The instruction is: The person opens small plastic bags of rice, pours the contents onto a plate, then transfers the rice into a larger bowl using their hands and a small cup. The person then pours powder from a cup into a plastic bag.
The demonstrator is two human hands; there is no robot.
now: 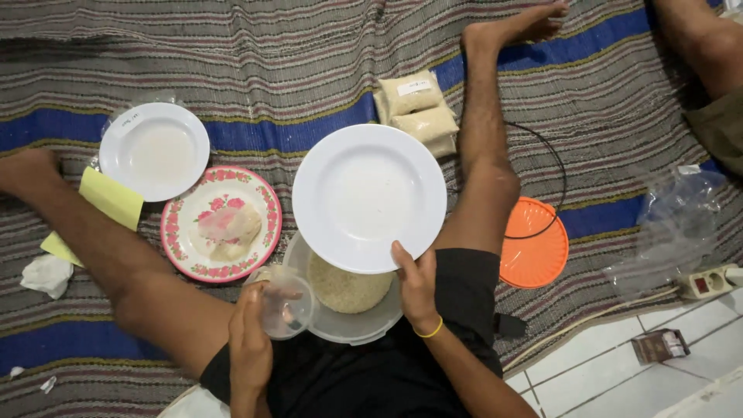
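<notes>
My right hand (416, 288) has its grip pinched on the near rim of a large white plate (369, 197), thumb on top, the other fingers hidden beneath it. The plate is bare and hangs over a clear plastic tub of rice (348, 298), covering the tub's far half so I cannot see how full that side is. My left hand (249, 344) has its grip wrapped round a small clear plastic cup (285, 304), fingers curled about its side; the cup sits just beside the tub, touching or nearly touching its rim, and what is inside it is hard to make out through the plastic.

Left of the tub lies a floral pink-rimmed plate (221, 224) with a pale lump in a clear bag on it. Beyond that is a smaller white plate (155, 151) with a faint dusting in its well, and a yellow paper (108, 201) partly tucked under it. Two sealed bags of rice (419, 111) lie past the large plate. An orange lid (534, 244) sits by my right knee, part hidden by my leg. Everything rests on a striped woven mat (255, 70). At the right edge a crumpled clear bag (673, 224) and a power strip (708, 280) are cut off.
</notes>
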